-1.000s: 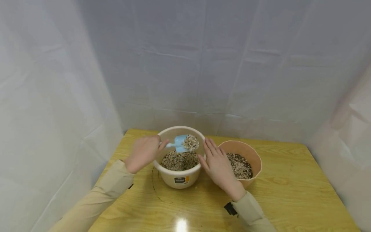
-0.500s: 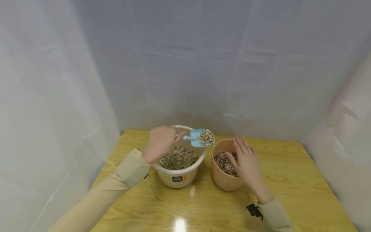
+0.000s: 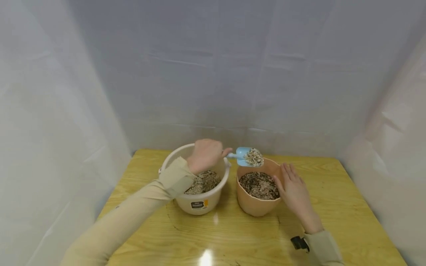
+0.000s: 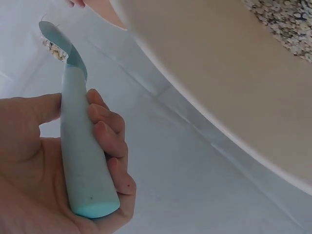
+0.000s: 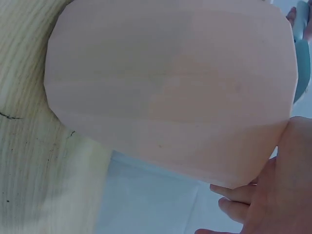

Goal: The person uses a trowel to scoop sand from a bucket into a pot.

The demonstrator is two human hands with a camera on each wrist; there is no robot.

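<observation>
A small blue scoop [image 3: 245,156] was gripped by the left hand [image 3: 205,155], with the fingers [image 4: 109,134] curled around its handle, as was seen clearly in the left wrist view. The scoop was filled with a speckled grain mix [image 3: 254,157] and was held in the air above the far rim of the terracotta pot [image 3: 256,207]. The left forearm was stretched over the cream bucket [image 3: 196,201], which stood just beside the pot on the wooden tabletop [image 3: 332,207]. In both containers the same grain mix was found.

The right hand [image 3: 294,190] was laid against the right side of the pot, with the fingers almost straight and only slightly bent to the wall of the pot; nothing was pinched by it. In the right wrist view the pot wall was seen very close, with the palm touching it at the edge.

The scene was closed on three sides by white sheets [image 3: 213,74].
</observation>
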